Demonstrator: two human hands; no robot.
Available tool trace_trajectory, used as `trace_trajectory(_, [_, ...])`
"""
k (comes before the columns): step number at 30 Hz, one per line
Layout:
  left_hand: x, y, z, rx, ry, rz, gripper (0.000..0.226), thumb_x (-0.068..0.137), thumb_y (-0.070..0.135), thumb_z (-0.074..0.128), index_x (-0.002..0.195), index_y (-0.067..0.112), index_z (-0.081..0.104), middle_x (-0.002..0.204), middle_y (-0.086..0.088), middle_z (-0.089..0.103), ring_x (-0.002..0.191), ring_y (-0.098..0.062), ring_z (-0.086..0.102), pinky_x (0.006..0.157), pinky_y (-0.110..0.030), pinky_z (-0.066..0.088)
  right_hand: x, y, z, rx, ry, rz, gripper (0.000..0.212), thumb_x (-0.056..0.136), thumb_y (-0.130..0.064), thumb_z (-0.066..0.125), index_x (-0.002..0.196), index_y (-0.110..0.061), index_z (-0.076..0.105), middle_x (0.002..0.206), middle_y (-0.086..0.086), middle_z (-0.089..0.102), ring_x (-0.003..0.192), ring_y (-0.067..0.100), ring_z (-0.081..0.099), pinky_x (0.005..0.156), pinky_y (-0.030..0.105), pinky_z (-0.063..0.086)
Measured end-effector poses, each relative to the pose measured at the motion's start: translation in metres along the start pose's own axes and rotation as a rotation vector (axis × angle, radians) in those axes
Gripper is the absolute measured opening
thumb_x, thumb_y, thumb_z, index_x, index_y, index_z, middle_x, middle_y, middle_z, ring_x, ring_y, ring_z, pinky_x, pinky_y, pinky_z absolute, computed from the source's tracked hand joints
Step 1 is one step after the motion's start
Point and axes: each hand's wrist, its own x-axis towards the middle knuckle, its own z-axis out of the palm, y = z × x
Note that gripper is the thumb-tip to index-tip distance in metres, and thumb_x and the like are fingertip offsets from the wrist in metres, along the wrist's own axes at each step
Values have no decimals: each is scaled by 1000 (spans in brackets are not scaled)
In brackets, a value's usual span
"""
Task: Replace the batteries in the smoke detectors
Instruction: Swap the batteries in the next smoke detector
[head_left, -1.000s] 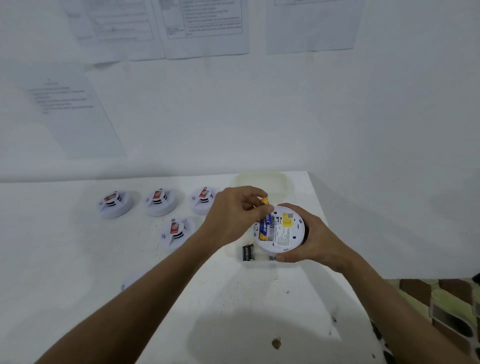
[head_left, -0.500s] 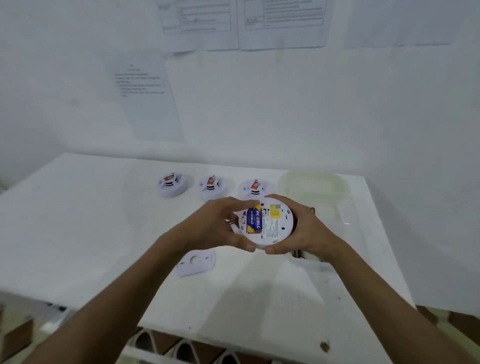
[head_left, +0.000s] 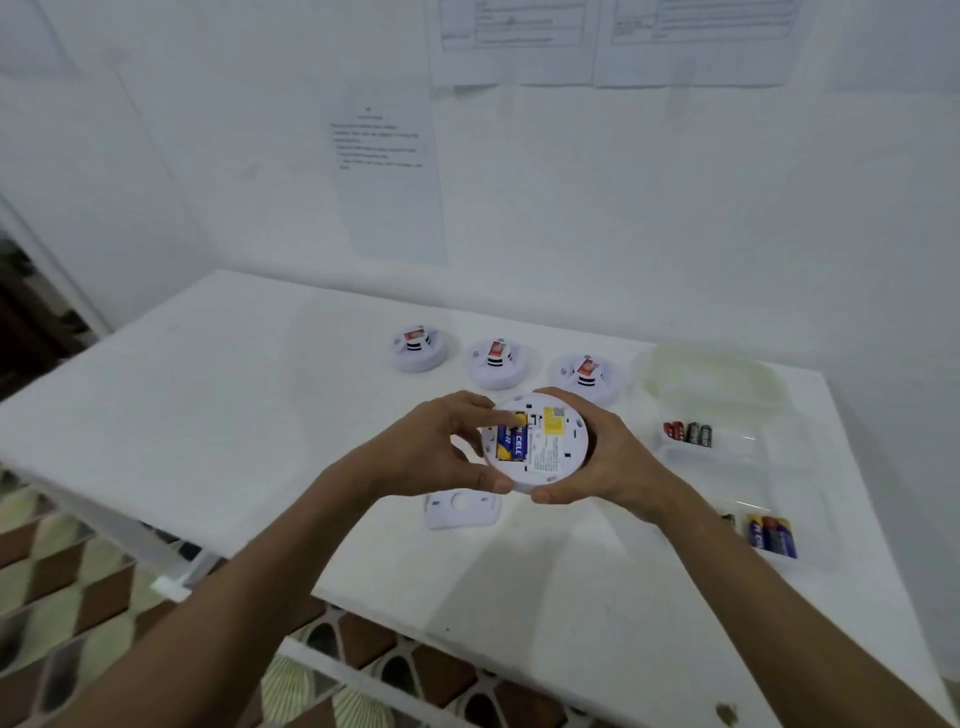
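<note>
I hold the smoke detector (head_left: 537, 444) back side up above the table (head_left: 208, 415), both hands curled round its rim. My right hand (head_left: 597, 457) cups its right edge; my left hand (head_left: 441, 449) grips its left edge, one finger seemingly pressing the blue batteries (head_left: 511, 441). The cover plate (head_left: 460, 509) lies just below it.

Left forefinger (head_left: 500, 417) now atop seated batteries (head_left: 511, 443) (previously gripping rim)

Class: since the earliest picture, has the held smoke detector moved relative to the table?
Yes. The smoke detector has come nearer the table's front edge, away from the three detectors in the back row.
</note>
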Motion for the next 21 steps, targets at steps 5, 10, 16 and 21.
trace_trajectory(5, [-9, -46, -1, 52, 13, -172, 68, 73, 32, 81, 128, 48, 44, 121, 13, 54, 100, -7, 59, 84, -28, 56, -8, 13, 0, 34, -1, 55, 85, 58, 8, 89, 129, -27, 54, 119, -10, 67, 113, 10, 62, 79, 26, 57])
trace_trajectory(10, [-15, -91, 15, 238, -87, -346, 80, 67, 45, 82, 137, 31, 45, 121, 9, 48, 101, -9, 52, 79, -21, 46, -19, 23, 3, 38, 2, 101, 90, 57, 9, 89, 132, -27, 52, 120, -14, 67, 114, 7, 61, 80, 24, 56])
trace_trajectory(16, [-9, -105, 24, 346, -115, -320, 70, 64, 50, 82, 124, 22, 59, 112, 6, 46, 97, -12, 49, 75, -19, 43, -23, 29, 10, 45, 3, 129, 92, 57, 6, 90, 134, -25, 51, 123, -10, 65, 117, 11, 60, 84, 28, 57])
trace_trajectory(21, [-12, -112, 22, 358, -113, -234, 49, 64, 47, 79, 99, 14, 70, 99, 0, 51, 85, -10, 51, 69, -23, 46, -23, 28, 14, 38, 22, 145, 91, 57, 3, 91, 134, -25, 51, 124, -11, 65, 118, 12, 60, 85, 29, 57])
